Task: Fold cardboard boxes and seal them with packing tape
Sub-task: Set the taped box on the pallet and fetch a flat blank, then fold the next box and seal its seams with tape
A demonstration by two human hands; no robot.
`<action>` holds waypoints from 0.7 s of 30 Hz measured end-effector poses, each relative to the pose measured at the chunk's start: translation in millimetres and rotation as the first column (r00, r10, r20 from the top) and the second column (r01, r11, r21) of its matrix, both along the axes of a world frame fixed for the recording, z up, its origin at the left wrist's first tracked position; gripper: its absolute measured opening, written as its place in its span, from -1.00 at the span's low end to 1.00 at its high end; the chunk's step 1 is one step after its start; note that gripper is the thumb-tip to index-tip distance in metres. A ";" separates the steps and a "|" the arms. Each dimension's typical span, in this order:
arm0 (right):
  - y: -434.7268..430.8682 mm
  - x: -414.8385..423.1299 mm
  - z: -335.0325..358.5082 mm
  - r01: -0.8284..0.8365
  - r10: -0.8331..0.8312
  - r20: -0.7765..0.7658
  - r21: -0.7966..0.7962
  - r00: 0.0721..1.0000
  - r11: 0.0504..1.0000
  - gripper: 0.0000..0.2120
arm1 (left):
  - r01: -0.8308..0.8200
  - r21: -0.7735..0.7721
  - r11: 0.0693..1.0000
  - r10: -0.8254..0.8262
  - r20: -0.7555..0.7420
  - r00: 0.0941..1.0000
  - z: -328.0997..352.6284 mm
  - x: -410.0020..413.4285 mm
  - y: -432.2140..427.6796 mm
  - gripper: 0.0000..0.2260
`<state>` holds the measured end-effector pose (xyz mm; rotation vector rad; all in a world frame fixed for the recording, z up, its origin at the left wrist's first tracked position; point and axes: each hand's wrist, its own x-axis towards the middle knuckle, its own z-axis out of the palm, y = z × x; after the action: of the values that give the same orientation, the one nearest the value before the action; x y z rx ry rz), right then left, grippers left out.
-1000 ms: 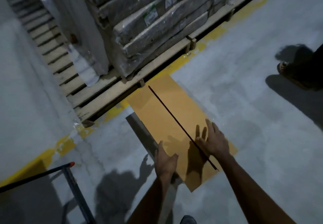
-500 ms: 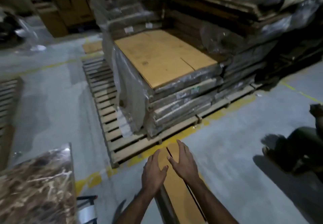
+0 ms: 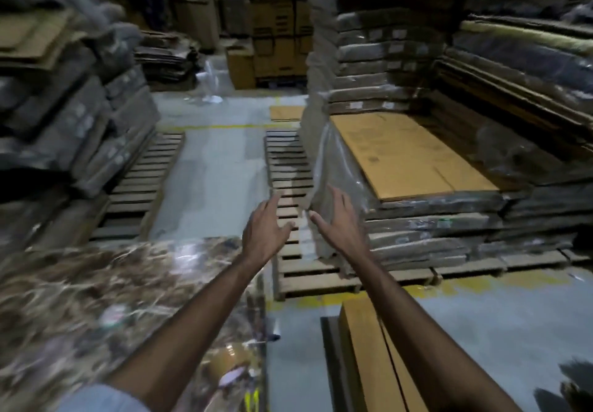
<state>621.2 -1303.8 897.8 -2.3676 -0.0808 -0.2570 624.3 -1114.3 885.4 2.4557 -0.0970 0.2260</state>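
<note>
While both arms reach forward, the hands, left hand (image 3: 263, 229) and right hand (image 3: 339, 222), hover apart, open, empty.

Both hands, left hand (image 3: 264, 230) and right hand (image 3: 340, 222), reach out empty, fingers spread, toward the wrapped cardboard stack (image 3: 407, 167); a flattened box (image 3: 369, 357) lies below them.

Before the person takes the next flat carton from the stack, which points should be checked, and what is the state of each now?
1. Left hand free: ok, open, holding nothing.
2. Right hand free: ok, open.
3. Top flat carton uncovered: ok.
4. Plastic wrap clear of the near corner: not ok, it hangs there.
5. Folded box on the floor clear of the feet: cannot tell.
6. Packing tape within reach: cannot tell.
</note>
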 end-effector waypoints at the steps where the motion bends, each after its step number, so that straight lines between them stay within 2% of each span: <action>1: 28.2 -3.4 4.9 -0.034 0.034 0.012 -0.004 0.999 0.999 -0.25 | -0.027 0.010 1.000 0.027 0.011 1.000 7.8 -10.7 31.9 -0.33; 10: 334.0 -70.4 13.3 -0.304 0.307 0.033 -0.060 0.951 0.951 -0.24 | -0.341 0.050 0.939 0.341 0.018 0.940 21.4 -137.2 354.5 -0.36; 16: 551.2 -139.0 8.5 -0.495 0.495 0.006 -0.024 0.869 0.869 -0.25 | -0.520 0.073 0.851 0.523 -0.022 0.852 6.1 -241.9 559.0 -0.30; 21: 702.8 -196.3 -3.4 -0.651 0.652 -0.008 -0.035 0.759 0.758 -0.27 | -0.663 0.077 0.744 0.667 -0.038 0.744 -14.8 -321.7 689.3 -0.33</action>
<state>424.9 -601.0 894.4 -2.2131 -0.9071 0.0857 302.6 -425.0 870.6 2.4548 0.8379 0.4558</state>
